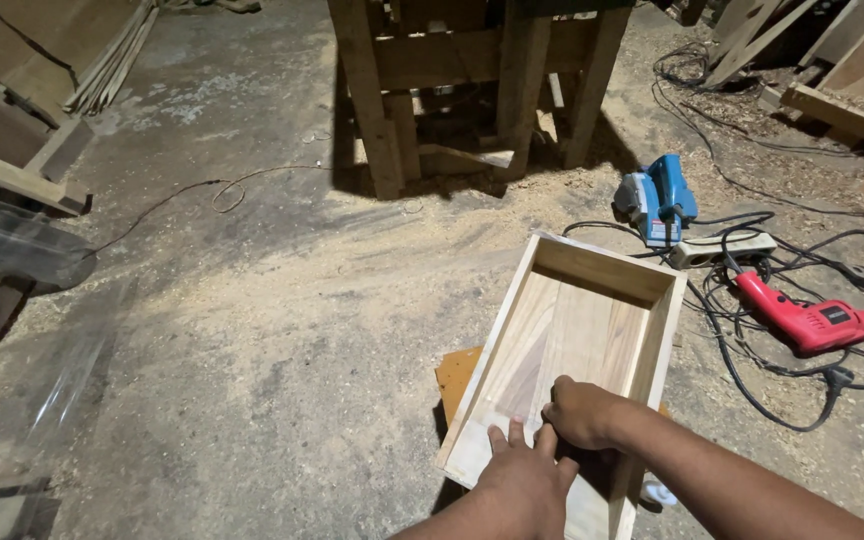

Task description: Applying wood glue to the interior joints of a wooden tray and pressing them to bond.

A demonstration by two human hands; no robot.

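Note:
An open wooden box (592, 270) with pale plank walls rests on a low orange-brown support (455, 375) above the sawdust floor. My left hand (524, 475) lies flat on the box's near bottom panel, fingers spread slightly. My right hand (582, 412) is curled inside the box just beyond it, knuckles up, fingers closed against the bottom board. Whether the right hand holds something small is hidden under the fingers.
A blue electric planer (658, 200), a white power strip (722, 248) and a red drill (807, 320) lie among tangled black cables to the right. A wooden workbench frame (472, 80) stands ahead. Planks and offcuts (12, 170) are stacked at the left.

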